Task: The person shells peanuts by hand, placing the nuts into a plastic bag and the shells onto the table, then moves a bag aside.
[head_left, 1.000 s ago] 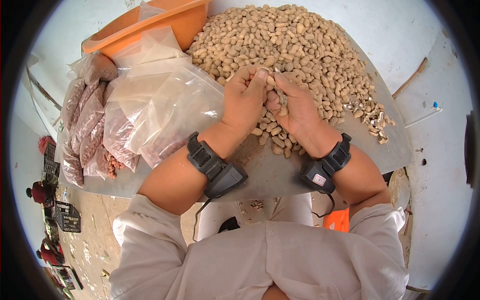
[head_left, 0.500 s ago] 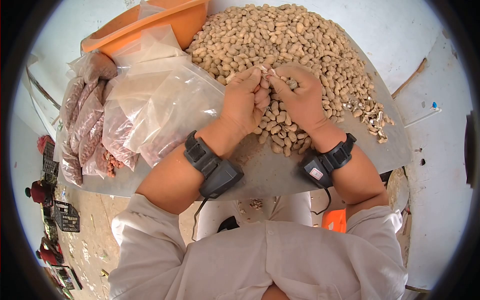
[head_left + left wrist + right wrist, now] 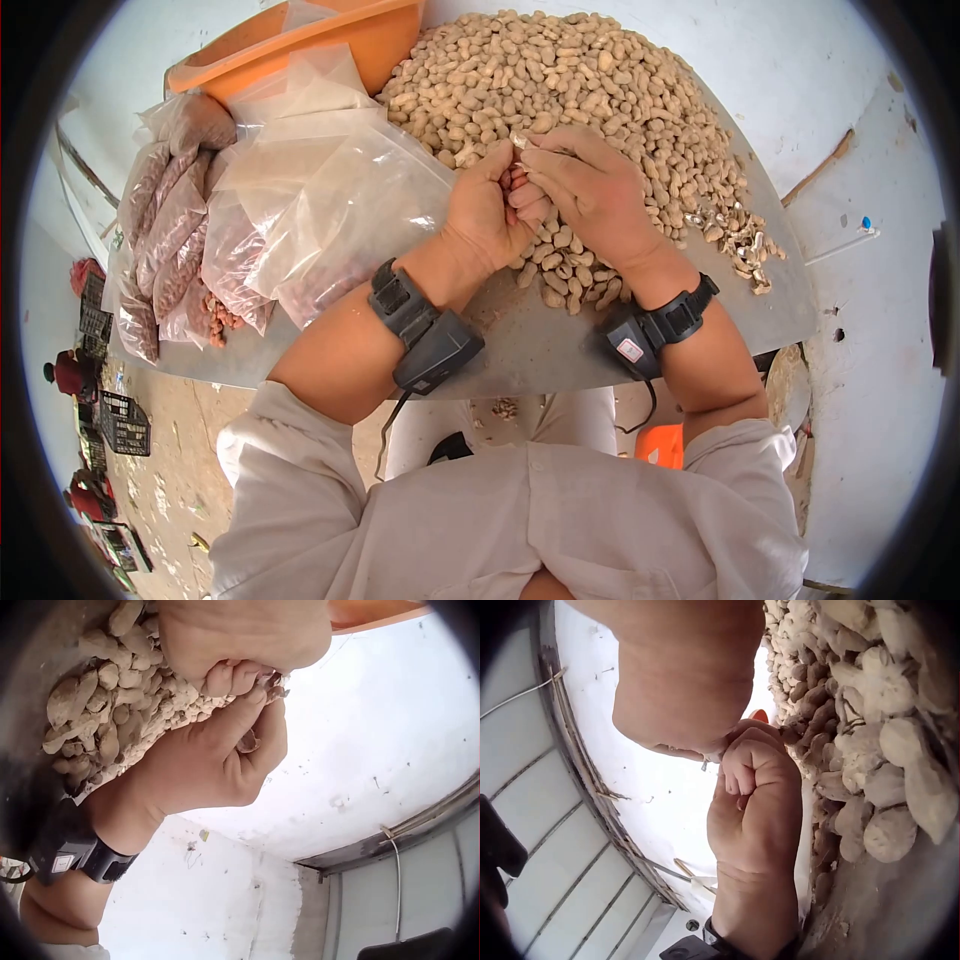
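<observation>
Right, big heap of tan, knobbly unshelled peanuts [image 3: 560,90] on grey metal table [image 3: 540,350]. Over the heap's near edge, left hand [image 3: 487,210] and right hand [image 3: 595,195], fingers curled, together pinch one pale peanut pod [image 3: 520,141]. Left of heap: crinkly clear plastic bags [image 3: 330,200], orange plastic basin [image 3: 300,45]. Right of heap: broken shell bits [image 3: 740,240].

Orange tub [image 3: 365,40] at the back, clear bags [image 3: 175,245] of reddish kernels stacked left, broken shells [image 3: 740,240] scattered right, all on a metal table [image 3: 540,350].
</observation>
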Motion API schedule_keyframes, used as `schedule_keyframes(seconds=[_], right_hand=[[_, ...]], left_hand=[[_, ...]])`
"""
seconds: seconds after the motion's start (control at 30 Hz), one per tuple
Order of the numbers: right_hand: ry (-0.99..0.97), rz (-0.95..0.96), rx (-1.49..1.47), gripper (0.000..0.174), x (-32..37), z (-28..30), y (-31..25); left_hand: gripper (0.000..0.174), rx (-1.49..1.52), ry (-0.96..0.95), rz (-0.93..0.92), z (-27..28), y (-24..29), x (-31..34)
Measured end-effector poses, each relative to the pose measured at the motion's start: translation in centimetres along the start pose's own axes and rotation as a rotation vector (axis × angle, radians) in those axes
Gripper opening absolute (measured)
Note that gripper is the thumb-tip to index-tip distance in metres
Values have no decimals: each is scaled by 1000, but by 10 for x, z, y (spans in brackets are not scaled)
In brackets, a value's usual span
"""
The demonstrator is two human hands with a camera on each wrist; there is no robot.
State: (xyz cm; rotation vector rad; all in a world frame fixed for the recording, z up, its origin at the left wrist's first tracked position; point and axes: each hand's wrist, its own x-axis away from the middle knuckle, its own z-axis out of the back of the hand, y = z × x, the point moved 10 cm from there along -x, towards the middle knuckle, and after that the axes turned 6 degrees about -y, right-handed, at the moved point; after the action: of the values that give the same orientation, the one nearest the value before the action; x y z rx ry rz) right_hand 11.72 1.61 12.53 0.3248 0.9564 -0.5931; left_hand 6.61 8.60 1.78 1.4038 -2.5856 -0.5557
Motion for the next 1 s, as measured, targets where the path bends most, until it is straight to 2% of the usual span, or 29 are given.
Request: schedule_keyframes(seconds=[0.3, 0.7, 0.8, 0.9, 1.0], right_hand=[[49, -46, -40, 17, -2, 11, 3], [47, -73, -58, 16, -3, 12, 5], [32, -160, -63, 14, 4, 8, 17], [15, -189, -95, 13, 5, 7, 24], [-23, -195, -145, 12, 4, 4, 23]], left_hand=[[29, 30, -114, 31, 1, -1, -5], [28, 14, -48, -3, 1, 2, -3], [21, -40, -82, -15, 0, 6, -5], [10, -230, -96, -144, -4, 18, -4], [8, -305, -61, -191, 1, 23, -4]])
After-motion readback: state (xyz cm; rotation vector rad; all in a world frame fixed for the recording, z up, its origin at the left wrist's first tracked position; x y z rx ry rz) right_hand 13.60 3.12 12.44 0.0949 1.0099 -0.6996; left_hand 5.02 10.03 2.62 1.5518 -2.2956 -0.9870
